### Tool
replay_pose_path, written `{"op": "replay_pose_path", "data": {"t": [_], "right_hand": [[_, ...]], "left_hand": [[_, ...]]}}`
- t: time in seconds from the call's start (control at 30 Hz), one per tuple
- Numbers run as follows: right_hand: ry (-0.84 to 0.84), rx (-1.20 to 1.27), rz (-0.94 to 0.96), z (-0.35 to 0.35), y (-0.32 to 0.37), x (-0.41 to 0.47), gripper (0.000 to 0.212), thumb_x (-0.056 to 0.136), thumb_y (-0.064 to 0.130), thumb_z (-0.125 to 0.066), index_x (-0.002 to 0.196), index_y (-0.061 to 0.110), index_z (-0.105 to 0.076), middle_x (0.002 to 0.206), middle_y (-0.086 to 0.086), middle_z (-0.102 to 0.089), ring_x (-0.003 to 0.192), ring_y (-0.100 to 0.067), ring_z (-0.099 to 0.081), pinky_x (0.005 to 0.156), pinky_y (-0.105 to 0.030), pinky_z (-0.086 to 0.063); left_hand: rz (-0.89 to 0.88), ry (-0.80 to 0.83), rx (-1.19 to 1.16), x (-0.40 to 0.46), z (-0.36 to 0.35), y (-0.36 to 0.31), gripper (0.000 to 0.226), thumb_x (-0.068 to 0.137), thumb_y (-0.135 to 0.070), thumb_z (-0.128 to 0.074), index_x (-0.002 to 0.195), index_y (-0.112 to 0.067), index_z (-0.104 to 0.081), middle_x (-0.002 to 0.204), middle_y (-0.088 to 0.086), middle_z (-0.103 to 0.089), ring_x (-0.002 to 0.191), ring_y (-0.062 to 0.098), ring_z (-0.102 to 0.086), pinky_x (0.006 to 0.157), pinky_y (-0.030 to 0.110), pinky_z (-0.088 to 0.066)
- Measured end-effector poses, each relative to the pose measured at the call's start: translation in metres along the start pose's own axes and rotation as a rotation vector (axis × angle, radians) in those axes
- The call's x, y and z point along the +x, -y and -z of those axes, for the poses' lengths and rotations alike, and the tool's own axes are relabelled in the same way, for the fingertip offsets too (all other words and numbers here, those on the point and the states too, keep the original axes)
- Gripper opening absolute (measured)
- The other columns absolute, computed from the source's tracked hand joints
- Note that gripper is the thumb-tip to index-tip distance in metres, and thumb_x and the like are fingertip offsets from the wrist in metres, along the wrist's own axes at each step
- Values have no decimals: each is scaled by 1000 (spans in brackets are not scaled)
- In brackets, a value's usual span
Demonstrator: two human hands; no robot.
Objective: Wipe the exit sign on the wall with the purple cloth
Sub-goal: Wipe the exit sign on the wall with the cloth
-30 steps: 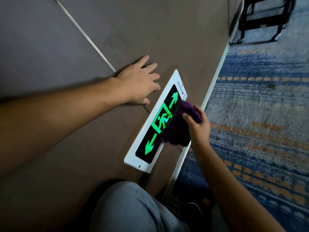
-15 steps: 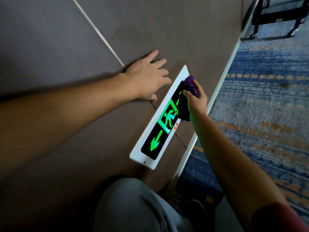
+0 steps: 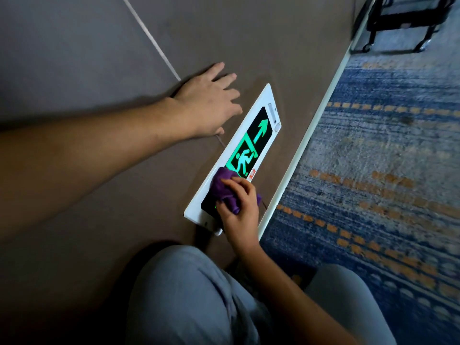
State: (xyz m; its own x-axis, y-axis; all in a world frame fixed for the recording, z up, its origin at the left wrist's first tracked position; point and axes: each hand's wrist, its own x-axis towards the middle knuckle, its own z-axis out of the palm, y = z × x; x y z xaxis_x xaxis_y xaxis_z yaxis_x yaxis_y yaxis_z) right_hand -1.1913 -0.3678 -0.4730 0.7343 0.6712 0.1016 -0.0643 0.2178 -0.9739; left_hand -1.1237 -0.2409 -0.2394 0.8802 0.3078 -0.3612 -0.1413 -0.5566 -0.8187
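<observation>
The exit sign [image 3: 258, 135] is a white-framed black panel with a glowing green running figure and arrow, set low on the brown wall. My right hand [image 3: 242, 210] grips the bunched purple cloth [image 3: 225, 189] and presses it on the sign's near end, hiding the lower arrow. My left hand [image 3: 207, 103] lies flat on the wall just left of the sign, fingers spread, holding nothing.
A white baseboard [image 3: 306, 150] runs along the wall's foot beside a blue and orange patterned carpet [image 3: 373, 170]. A black wheeled frame [image 3: 403, 23] stands at the far right. My knees in grey trousers [image 3: 189, 295] are close below the sign.
My right hand has swept the purple cloth from the sign's far end down to its near end. The upper arrow and the running figure are uncovered again. My left hand stays on the wall.
</observation>
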Motion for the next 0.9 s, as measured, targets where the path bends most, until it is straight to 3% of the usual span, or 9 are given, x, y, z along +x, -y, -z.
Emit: {"op": "replay_pose_path", "data": {"t": [0.13, 0.4, 0.57, 0.63, 0.73, 0.83, 0.9], "right_hand": [[64, -102, 54, -3, -8, -22, 49, 76, 14, -71, 125, 25, -70, 136, 1, -52, 133, -16, -50, 113, -20, -37], [141, -259, 97, 4, -30, -38, 49, 78, 24, -72, 126, 28, -67, 136, 2, -50, 132, -17, -49, 111, -28, -42], [218, -373, 112, 11, -30, -44, 47, 78, 22, -73, 124, 31, -67, 134, 0, -52, 127, -7, -45, 107, -16, -37], [243, -417, 16, 22, -29, -39, 42, 78, 21, -73, 118, 32, -71, 127, 2, -59, 119, -11, -54, 101, -21, -45], [90, -309, -245, 46, -13, -26, 37, 78, 19, -74, 114, 30, -72, 106, 5, -72, 95, -12, -69, 86, -30, -56], [-39, -166, -291, 65, 11, -3, 33, 84, 12, -74, 115, 23, -71, 96, 4, -75, 81, -2, -67, 72, -20, -52], [-91, -75, -284, 81, 33, 13, 30, 86, 7, -72, 113, 21, -72, 94, 1, -75, 75, -1, -68, 66, -13, -52]], "left_hand": [[-7, -15, 4, -7, -5, -1, 61, 91, -56, -61, 145, -32, -48, 154, 6, -46, 153, 35, -23, 125, 57, -10], [8, 32, -34, -18, -2, -10, 46, 101, -34, -52, 146, -32, -48, 158, 6, -41, 155, 36, -17, 126, 57, -5], [31, 24, -27, -29, -1, -13, 42, 102, -30, -48, 144, -32, -51, 159, 5, -40, 155, 35, -18, 126, 54, -6], [54, 17, -57, -31, -1, -17, 45, 99, -27, -50, 144, -32, -51, 159, 6, -40, 155, 35, -17, 126, 53, -5], [139, -95, -222, -33, -6, -21, 46, 98, -30, -55, 144, -32, -52, 155, 5, -47, 154, 31, -24, 127, 47, -8], [326, -330, -620, -35, -9, -26, 44, 96, -40, -58, 139, -29, -59, 144, 3, -60, 147, 25, -38, 125, 40, -16], [432, -405, -750, -36, -11, -42, 42, 95, -42, -58, 134, -27, -64, 136, 3, -66, 145, 25, -42, 125, 41, -14]]}}
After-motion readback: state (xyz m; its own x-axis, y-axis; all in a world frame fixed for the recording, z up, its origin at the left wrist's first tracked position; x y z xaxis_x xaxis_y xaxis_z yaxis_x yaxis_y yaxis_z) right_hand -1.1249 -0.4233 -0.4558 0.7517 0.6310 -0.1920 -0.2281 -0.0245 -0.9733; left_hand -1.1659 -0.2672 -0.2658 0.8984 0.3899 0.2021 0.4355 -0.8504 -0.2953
